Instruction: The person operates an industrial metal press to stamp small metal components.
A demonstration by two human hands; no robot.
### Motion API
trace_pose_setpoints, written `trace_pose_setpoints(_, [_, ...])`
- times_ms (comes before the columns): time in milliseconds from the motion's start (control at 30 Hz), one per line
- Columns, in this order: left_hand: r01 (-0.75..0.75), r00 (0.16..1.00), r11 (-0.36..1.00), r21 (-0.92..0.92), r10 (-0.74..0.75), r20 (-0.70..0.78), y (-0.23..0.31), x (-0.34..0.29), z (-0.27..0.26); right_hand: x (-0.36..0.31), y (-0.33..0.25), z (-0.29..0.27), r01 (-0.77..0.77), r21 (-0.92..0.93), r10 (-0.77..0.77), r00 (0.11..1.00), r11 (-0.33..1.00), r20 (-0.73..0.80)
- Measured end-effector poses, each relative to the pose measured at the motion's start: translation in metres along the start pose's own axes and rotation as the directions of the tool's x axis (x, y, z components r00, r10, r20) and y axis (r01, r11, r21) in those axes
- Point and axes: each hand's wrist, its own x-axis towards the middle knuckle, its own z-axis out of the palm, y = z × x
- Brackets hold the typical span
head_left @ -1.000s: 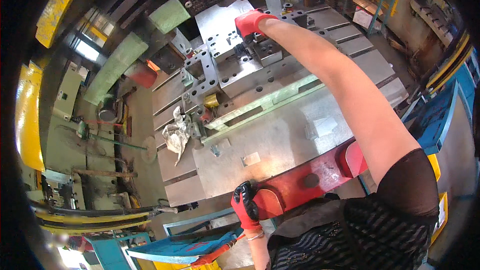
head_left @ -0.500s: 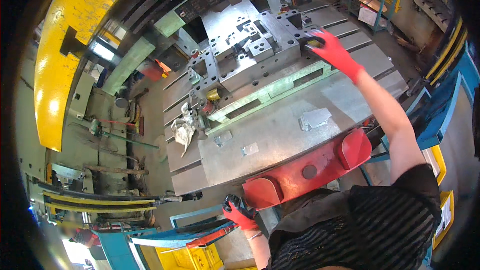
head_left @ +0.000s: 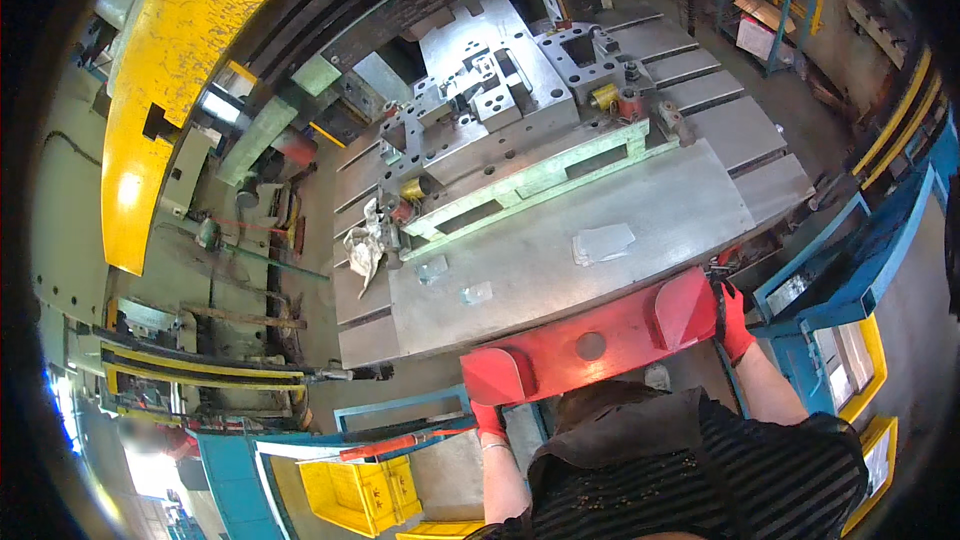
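A red two-lobed control panel (head_left: 625,348) with a round dark spot in its middle stands before me. My left hand (head_left: 487,420), in a red glove, reaches under the panel's left end, and its fingers are hidden there. At the right end is my right hand (head_left: 735,328), gloved in red with dark fingertips. Its visible fingers are apart and lie against the panel's side. Beyond the panel, a steel die (head_left: 500,105) with raised blocks sits on the slotted press bed (head_left: 680,200). Several thin metal sheets (head_left: 603,243) lie stacked on the bed's near part.
A pale green slotted rail (head_left: 530,190) runs along the die's front. A crumpled white rag (head_left: 365,252) lies at its left end. Two small pieces lie near the bed's front left. Blue racks (head_left: 860,270) and yellow bins (head_left: 360,490) flank me. A yellow press part (head_left: 200,30) arches at upper left.
My right hand has come back from the die's right side to the panel's right end. My left hand has moved in under the left end. The whole view has shifted slightly.
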Motion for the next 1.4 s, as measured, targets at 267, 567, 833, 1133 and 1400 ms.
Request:
trace_pose_setpoints(267, [0.106,0.994,0.977,-0.186,-0.105,0.015,-0.035,-0.019,-0.037,0.074,0.041,-0.075,0.445,-0.726,-0.059,0.869,0.524,0.491])
trace_pose_setpoints(567, [0.170,0.984,0.911,-0.375,-0.174,0.023,-0.026,0.022,-0.014,0.038,0.008,-0.029,0.425,-0.670,-0.029,0.856,0.608,0.516])
trace_pose_setpoints(833, [0.233,0.966,0.820,-0.523,-0.257,0.027,-0.034,0.033,-0.025,0.008,-0.020,-0.005,0.532,-0.740,-0.151,0.841,0.412,0.520])
trace_pose_setpoints(1133, [0.320,0.933,0.693,-0.645,-0.350,0.087,-0.050,0.039,-0.033,0.051,0.035,-0.037,0.469,-0.597,-0.159,0.853,0.651,0.497])
trace_pose_setpoints(1400, [0.217,0.961,0.973,-0.080,-0.198,0.192,-0.048,0.017,-0.056,0.030,-0.004,-0.005,0.094,-0.483,0.085,0.939,0.870,0.334])
